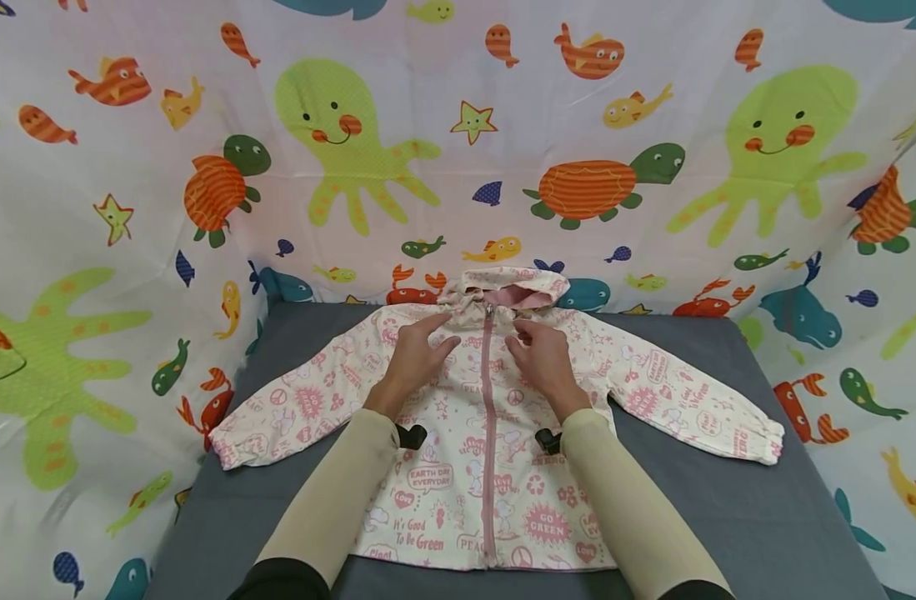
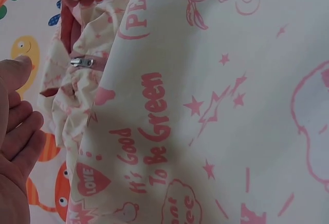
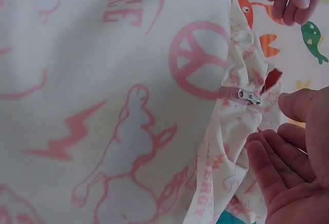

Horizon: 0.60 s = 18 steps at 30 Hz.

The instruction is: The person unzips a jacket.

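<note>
"cream cloth, pink print: what is it, and where?"

"a hooded jacket [image 1: 450,425], spread front up on a grey surface [image 1: 675,500] that shows to both sides of its zip [image 1: 488,433]. the zip runs down the middle, done up, its metal pull [image 1: 490,311] at the neck end."

"and the rest of it?"

"one sleeve [image 1: 300,404] reaches out left of the zip, the other sleeve [image 1: 683,396] right of it, cuffs roughly level with its middle. the hood [image 1: 506,277] sits just beyond the zip's top, pink lining showing. farther beyond hangs a sea-creature curtain [image 1: 458,200]."

"what are the hands grasping?"

"nothing, both are released. the left hand [image 1: 420,358] is just left of the zip's upper part, thumb apart from loosely bent fingers. the right hand [image 1: 542,358] mirrors it, just right of the zip."

"touching the cloth?"

"from these views, i can't tell."
</note>
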Tool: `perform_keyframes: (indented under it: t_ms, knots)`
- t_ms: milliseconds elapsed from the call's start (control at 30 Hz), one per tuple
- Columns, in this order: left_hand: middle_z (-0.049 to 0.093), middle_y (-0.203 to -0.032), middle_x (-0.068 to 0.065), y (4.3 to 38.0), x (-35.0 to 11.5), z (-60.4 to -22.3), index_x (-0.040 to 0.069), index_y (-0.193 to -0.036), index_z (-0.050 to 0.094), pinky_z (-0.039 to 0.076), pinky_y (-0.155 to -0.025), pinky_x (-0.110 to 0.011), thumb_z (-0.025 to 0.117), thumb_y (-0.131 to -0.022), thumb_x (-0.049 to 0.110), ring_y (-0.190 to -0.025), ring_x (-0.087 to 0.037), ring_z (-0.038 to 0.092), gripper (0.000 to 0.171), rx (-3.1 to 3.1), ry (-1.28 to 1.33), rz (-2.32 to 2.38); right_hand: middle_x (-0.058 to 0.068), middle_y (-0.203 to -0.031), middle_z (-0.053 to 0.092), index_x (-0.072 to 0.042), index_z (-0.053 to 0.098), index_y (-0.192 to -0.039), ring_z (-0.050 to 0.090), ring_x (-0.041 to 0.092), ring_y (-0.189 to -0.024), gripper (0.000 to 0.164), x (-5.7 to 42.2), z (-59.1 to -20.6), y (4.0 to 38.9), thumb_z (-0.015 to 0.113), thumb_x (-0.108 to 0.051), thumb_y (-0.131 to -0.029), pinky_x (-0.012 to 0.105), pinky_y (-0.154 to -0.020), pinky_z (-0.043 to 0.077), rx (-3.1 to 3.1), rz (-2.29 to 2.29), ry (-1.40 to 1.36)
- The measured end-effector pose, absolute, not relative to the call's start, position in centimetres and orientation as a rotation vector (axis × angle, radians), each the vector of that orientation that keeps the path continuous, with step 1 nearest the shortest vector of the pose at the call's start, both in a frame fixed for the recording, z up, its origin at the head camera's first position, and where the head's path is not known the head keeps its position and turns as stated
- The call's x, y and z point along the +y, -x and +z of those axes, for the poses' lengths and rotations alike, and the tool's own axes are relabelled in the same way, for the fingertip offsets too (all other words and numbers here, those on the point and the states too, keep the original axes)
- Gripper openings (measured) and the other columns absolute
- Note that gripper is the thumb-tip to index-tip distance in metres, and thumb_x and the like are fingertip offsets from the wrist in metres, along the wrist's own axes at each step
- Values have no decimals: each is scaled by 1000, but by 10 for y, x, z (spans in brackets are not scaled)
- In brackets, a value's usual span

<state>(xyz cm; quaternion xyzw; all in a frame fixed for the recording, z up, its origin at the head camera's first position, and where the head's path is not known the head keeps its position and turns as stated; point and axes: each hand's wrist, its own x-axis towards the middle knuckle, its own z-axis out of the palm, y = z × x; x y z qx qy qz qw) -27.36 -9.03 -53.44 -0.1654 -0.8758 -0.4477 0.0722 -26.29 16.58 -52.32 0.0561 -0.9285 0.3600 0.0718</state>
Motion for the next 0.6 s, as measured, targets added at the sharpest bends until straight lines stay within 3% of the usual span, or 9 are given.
perform_keyframes:
  t_ms: [333,600]
  knots:
    - [71,-148,-13,294,-78,-534,4,-148,68,54,-115,-50,77,-105,23,-140,-32,67,48,-2661,538,-1288,20,-115,80,1,76,-133,76,35,-104,37,156,-531,278,76,-20,-103,51,-96,63,-2753,1075,-187]
    - [76,-136,-19,321,-68,-534,1,-146,69,61,-102,-49,76,-105,19,-119,-35,76,45,-2715,630,-1160,17,-114,80,0,77,-132,75,32,-101,36,146,-536,282,74,-23,-104,48,-94,64,-2786,1097,-140]
